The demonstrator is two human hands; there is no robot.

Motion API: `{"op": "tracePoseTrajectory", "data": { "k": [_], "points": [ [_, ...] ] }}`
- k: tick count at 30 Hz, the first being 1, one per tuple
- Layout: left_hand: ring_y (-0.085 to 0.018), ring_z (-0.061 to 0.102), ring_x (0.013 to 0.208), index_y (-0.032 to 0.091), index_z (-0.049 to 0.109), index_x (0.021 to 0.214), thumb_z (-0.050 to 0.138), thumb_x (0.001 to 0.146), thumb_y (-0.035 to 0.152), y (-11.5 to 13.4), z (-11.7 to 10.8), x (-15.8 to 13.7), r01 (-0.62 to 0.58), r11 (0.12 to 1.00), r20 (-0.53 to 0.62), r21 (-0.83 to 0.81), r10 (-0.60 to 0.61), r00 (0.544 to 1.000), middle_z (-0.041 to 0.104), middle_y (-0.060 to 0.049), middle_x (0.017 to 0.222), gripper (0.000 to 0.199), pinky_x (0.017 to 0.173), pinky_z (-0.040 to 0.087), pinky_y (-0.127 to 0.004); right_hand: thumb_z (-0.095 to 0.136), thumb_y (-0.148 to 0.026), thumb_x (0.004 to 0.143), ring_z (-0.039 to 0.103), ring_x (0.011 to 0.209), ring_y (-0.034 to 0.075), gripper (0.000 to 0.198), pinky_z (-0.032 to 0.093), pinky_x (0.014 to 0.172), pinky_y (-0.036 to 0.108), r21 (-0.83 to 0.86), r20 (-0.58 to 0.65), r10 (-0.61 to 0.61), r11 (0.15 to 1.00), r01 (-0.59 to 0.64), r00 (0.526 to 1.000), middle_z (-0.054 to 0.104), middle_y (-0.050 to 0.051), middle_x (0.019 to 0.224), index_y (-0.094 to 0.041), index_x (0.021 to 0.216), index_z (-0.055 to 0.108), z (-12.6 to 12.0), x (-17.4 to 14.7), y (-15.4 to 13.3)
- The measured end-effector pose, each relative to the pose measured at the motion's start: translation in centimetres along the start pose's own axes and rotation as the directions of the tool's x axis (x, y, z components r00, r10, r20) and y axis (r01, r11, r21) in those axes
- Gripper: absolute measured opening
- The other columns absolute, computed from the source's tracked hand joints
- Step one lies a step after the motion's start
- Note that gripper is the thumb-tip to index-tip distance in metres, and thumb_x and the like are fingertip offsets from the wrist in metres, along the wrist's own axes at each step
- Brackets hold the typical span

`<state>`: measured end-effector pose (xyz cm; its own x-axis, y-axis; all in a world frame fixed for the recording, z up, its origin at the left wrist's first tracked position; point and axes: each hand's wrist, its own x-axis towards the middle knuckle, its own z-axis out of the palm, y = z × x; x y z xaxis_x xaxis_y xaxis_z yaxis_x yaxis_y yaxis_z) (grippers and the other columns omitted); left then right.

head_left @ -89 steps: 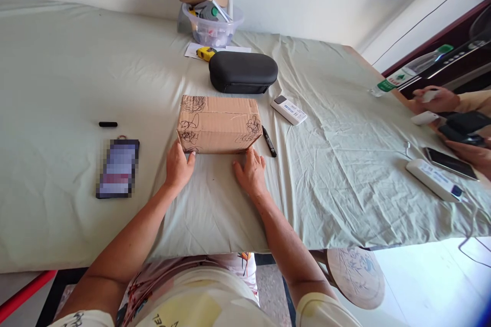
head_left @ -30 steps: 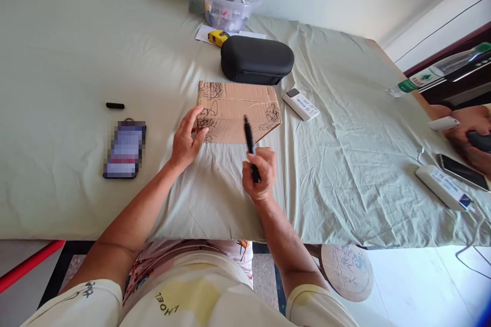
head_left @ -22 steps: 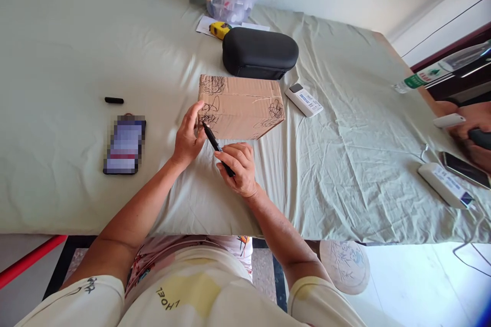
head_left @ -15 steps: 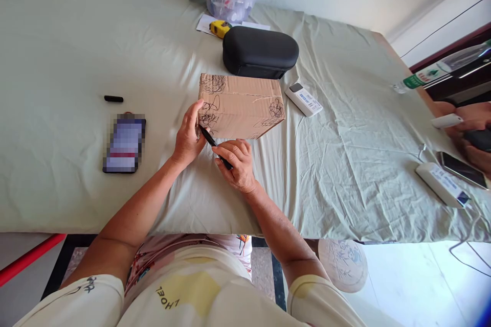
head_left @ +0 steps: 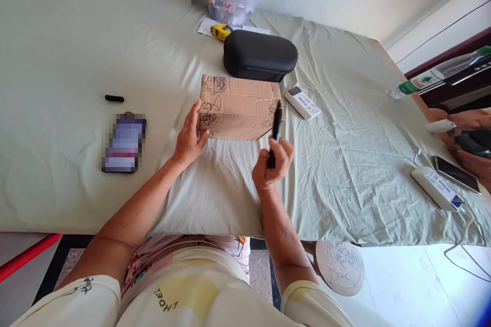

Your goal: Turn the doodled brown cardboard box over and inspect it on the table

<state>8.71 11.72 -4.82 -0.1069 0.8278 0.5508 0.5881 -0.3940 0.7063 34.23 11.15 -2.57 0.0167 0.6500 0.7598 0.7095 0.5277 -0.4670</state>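
Note:
A brown cardboard box [head_left: 241, 107] lies on the cloth in front of me, with black scribbles near several of its corners. My left hand [head_left: 187, 138] grips its left end, thumb at the lower front edge and fingers along the side. In my right hand [head_left: 274, 163] is a black marker [head_left: 276, 125], held upright in closed fingers with its tip pointing away from me. The tip overlaps the scribble at the box's right end; whether it touches the cardboard I cannot tell. A small black piece, like a marker cap [head_left: 114, 98], lies at the left.
Behind the box sit a black case [head_left: 261, 53], a yellow tape measure [head_left: 221, 31] and a filled plastic basket [head_left: 238, 2]. A white device [head_left: 303, 102] lies right of the box, a blurred phone [head_left: 125, 144] left. Another person's hands [head_left: 475, 138] show at far right.
My right hand has moved right with the marker, from the box's left front corner to its right end, and the marker now stands more upright. My left hand stays on the box.

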Motion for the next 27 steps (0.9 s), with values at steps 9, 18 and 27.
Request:
{"op": "tracePoseTrajectory", "data": {
  "k": [9, 18, 27],
  "points": [
    [-0.024, 0.065, 0.140, 0.026, 0.025, 0.168, 0.052, 0.086, 0.007, -1.1, -0.5, -1.3, 0.177, 0.982, -0.097, 0.065, -0.170, 0.981, 0.063, -0.013, 0.155, 0.089, 0.112, 0.061, -0.042, 0.051, -0.041, 0.096, 0.061, 0.124, 0.033, 0.047, 0.048, 0.107, 0.057, -0.337, 0.141, 0.444, 0.862, -0.378, 0.885, 0.068, 0.017, 0.129, -0.021, 0.138, 0.064, -0.2, 2.0, 6.0],
    [-0.029, 0.067, 0.135, 0.014, 0.059, 0.142, 0.056, 0.087, 0.019, 0.0, -5.6, 0.8, 0.251, 0.932, -0.333, 0.262, -0.156, 0.930, 0.070, -0.017, 0.142, 0.055, 0.119, 0.053, -0.048, 0.056, -0.041, 0.097, 0.052, 0.131, 0.036, 0.046, 0.039, 0.111, 0.057, -0.469, 0.391, 0.479, 0.838, -0.278, 0.786, 0.063, 0.017, 0.144, -0.024, 0.138, 0.069, 0.7, 1.7, 5.3],
    [-0.033, 0.065, 0.138, 0.011, 0.059, 0.145, 0.049, 0.095, 0.041, -0.2, -15.4, -4.3, 0.634, 0.623, -0.524, 0.458, -0.387, 0.758, 0.069, -0.020, 0.144, 0.059, 0.123, 0.049, -0.051, 0.057, -0.034, 0.096, 0.058, 0.131, 0.033, 0.049, 0.043, 0.113, 0.056, -0.334, 0.276, 0.470, 0.865, -0.375, 0.838, 0.064, 0.015, 0.146, -0.026, 0.143, 0.064, 1.1, 1.6, 5.3]
  ]
}}
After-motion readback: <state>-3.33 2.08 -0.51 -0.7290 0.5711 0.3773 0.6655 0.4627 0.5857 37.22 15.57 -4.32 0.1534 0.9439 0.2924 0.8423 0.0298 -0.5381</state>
